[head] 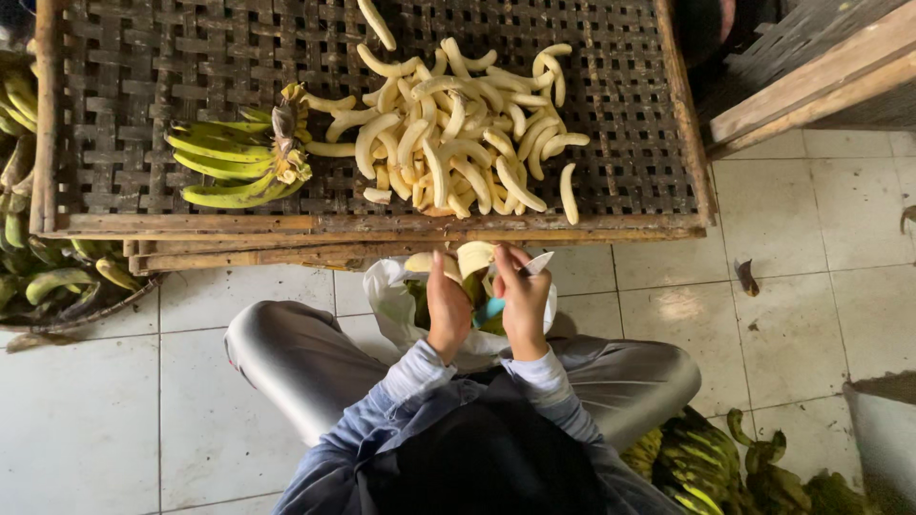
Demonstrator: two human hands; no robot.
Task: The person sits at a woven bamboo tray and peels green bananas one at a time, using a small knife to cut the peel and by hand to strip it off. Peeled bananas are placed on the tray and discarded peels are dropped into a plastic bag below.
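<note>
- Just below the near edge of the woven bamboo tray (611,205), the person sits cross-legged on the tiled floor (782,248) with both hands raised over a white plastic bag (386,286).
- The left hand (447,310) is clenched around a partly peeled banana (474,257); its pale flesh shows above the fingers, and green skin hangs down towards the bag.
- The right hand (524,303) is clenched on a small knife with a light blade (537,263) and a blue handle; the blade points up and away, just beside the banana's bared end.
- So the fruit in hand lies between the two hands, held in the left grip and touching or nearly touching the right one; whether the blade is in the skin cannot be told.
- On the tray, towards its right half, lies a large heap of peeled bananas (458,143), pale and bare. This suggests that much of the peeling is done.
- To the left of that heap on the tray rests one green bunch (234,167), unpeeled.
- More green bananas lie off the tray's left end (43,277), and another pile sits on the floor well below the tray, by the person's right knee (697,463). Judging by these, a good share of fruit is left.
- Bits of dark peel (746,277) lie on the tiles to the right of the tray's near corner.
</note>
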